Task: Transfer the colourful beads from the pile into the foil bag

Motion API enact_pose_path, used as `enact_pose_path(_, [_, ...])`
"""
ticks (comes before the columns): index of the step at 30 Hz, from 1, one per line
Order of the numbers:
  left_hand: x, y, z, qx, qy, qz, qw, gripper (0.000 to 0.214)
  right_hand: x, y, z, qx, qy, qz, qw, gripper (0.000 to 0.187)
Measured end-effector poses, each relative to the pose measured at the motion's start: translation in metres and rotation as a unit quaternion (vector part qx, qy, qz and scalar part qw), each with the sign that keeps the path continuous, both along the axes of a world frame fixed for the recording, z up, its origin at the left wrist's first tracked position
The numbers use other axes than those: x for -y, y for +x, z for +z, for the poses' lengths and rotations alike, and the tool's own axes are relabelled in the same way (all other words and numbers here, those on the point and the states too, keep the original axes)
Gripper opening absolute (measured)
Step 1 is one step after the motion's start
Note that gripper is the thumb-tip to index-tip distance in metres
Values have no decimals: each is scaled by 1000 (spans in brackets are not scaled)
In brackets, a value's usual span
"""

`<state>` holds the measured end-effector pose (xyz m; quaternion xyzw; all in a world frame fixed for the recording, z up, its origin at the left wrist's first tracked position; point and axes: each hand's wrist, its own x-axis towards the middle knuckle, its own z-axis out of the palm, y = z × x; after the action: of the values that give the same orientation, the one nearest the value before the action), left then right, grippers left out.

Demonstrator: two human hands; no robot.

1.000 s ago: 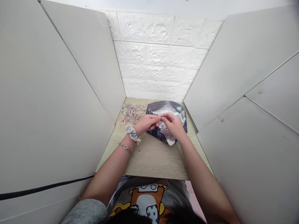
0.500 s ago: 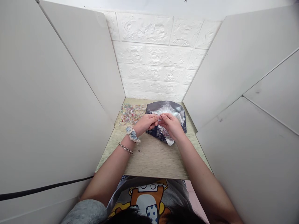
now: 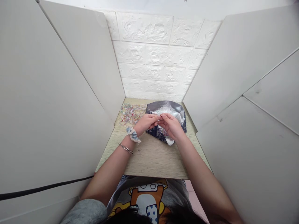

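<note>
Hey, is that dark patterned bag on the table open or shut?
Open: the mouth of the bag gapes, and its silver lining shows beyond the right hand.

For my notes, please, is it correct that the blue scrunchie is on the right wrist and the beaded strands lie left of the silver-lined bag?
Not quite: the head view shows the blue scrunchie at the left hand's wrist, not the right. The beaded strands do lie left of the silver-lined bag.

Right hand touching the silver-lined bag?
Cannot tell: in the head view the right hand overlaps the silver-lined bag, hiding any contact or gap.
</note>
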<state>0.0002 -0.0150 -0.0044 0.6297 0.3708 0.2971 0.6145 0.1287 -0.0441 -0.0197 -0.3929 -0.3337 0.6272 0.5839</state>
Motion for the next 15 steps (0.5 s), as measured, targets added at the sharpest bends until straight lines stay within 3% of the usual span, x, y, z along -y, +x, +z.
enact_pose_path(15, [0,0,-3,-8,11,3,1000,41,-1,-2,-3,2,8,9,1000,21])
